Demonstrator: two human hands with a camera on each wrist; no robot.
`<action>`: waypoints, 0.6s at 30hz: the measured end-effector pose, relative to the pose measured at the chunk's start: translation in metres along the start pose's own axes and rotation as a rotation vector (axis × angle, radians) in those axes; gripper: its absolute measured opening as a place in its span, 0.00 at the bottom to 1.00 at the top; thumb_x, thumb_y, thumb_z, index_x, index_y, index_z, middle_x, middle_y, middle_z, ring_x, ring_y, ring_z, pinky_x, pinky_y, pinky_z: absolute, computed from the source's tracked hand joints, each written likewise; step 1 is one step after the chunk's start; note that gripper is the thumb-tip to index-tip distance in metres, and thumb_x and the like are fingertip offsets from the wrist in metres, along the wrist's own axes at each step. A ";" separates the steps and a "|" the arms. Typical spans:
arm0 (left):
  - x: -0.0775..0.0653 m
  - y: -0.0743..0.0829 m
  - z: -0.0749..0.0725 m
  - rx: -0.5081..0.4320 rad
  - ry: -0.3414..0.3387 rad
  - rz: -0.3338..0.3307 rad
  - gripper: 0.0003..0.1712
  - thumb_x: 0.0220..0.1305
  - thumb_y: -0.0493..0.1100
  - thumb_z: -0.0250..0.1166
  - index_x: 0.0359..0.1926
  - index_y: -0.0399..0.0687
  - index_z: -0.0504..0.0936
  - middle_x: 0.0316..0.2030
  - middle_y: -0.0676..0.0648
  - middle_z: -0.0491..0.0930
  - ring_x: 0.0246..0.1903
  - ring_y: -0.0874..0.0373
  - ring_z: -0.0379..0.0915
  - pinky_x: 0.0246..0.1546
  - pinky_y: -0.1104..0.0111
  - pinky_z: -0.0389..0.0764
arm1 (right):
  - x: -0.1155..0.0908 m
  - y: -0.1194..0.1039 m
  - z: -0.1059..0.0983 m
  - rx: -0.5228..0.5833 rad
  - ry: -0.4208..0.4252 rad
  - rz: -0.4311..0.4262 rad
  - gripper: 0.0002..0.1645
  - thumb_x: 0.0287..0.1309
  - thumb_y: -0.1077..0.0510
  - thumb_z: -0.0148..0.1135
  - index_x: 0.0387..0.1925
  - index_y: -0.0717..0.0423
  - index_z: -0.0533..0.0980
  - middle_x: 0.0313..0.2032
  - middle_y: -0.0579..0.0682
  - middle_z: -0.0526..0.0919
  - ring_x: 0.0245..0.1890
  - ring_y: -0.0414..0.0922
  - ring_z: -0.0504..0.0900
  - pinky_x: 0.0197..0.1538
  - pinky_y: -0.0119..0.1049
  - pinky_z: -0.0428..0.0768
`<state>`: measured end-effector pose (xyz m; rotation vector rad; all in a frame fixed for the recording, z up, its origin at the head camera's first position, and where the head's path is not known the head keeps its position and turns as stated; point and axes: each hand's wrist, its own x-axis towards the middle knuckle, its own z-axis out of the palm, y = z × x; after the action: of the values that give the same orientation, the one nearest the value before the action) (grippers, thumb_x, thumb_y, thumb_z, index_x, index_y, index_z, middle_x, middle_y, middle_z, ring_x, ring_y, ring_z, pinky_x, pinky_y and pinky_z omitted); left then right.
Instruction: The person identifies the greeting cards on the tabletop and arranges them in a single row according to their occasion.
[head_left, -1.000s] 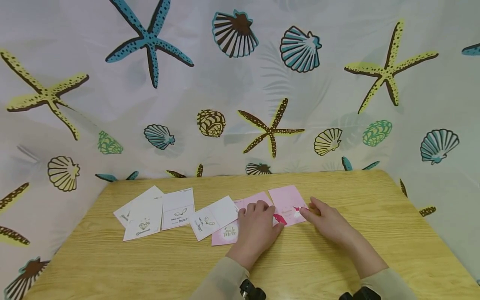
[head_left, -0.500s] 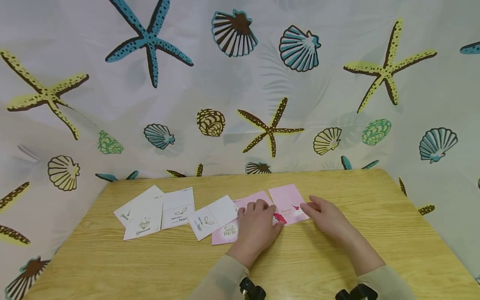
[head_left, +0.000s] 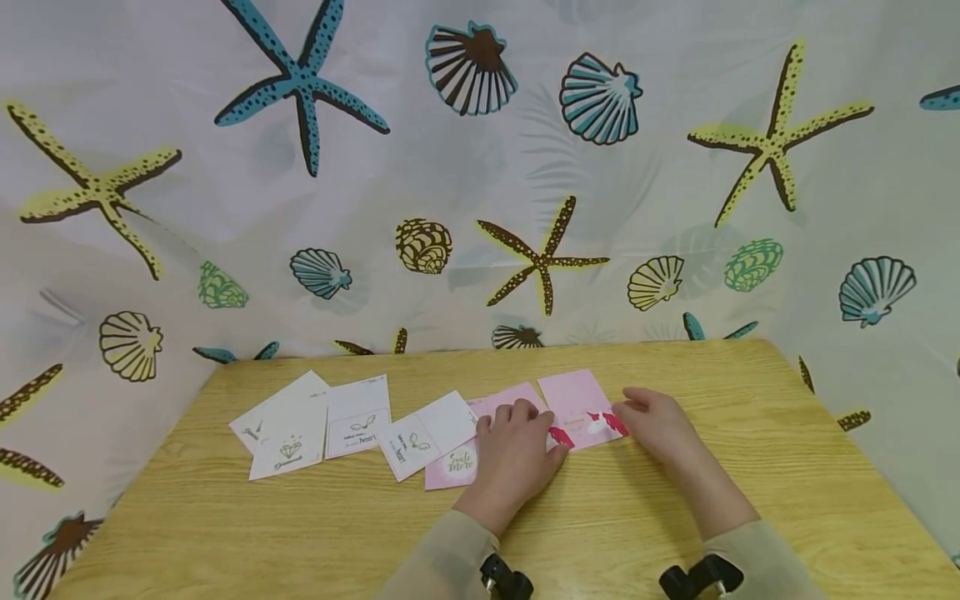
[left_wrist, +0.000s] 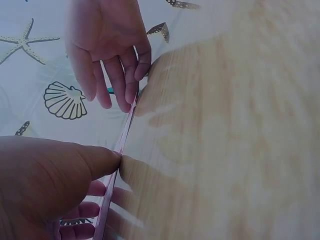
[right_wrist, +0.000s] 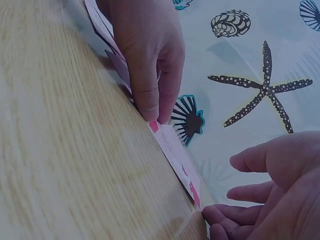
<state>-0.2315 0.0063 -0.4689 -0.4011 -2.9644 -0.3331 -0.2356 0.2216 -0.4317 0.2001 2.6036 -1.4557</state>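
Shell-print cloth (head_left: 450, 175) backs the wooden table (head_left: 300, 542). Over the remote feed I see the left hand (head_left: 513, 454) resting on pink cards (head_left: 447, 477), thumb apart from fingers; white cards (head_left: 358, 429) lie to its left. Right hand (head_left: 660, 425): fingers loose, beside the unicorn card (head_left: 576, 407); contact I cannot confirm.

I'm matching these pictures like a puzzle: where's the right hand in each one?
Head: right hand right of centre, by the rightmost pink card.
Left wrist: right hand at top, left of centre.
Right wrist: right hand in the lower right corner.
Shared landmark: left hand, in all three.
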 end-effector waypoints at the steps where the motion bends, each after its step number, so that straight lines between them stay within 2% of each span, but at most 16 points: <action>1: 0.000 0.000 0.000 0.002 0.001 0.000 0.29 0.73 0.61 0.74 0.69 0.56 0.87 0.62 0.46 0.79 0.64 0.43 0.71 0.68 0.38 0.68 | 0.000 0.000 -0.001 0.007 -0.002 0.007 0.38 0.82 0.49 0.58 0.81 0.66 0.65 0.77 0.70 0.69 0.78 0.68 0.67 0.77 0.64 0.67; 11: -0.001 0.001 -0.001 0.001 -0.003 -0.003 0.29 0.73 0.61 0.74 0.68 0.55 0.87 0.61 0.46 0.80 0.63 0.44 0.71 0.68 0.39 0.68 | 0.001 0.002 -0.003 0.096 -0.047 -0.009 0.38 0.82 0.49 0.59 0.81 0.65 0.66 0.80 0.69 0.65 0.81 0.67 0.61 0.80 0.64 0.62; 18: -0.001 0.001 -0.003 0.003 -0.001 -0.003 0.29 0.72 0.60 0.74 0.68 0.56 0.88 0.62 0.46 0.80 0.63 0.44 0.72 0.69 0.39 0.69 | 0.004 0.006 -0.003 0.214 -0.062 -0.005 0.37 0.83 0.53 0.59 0.82 0.66 0.65 0.79 0.68 0.67 0.76 0.63 0.69 0.79 0.59 0.67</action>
<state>-0.2296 0.0066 -0.4663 -0.3959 -2.9663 -0.3294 -0.2388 0.2275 -0.4360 0.1704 2.3998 -1.7126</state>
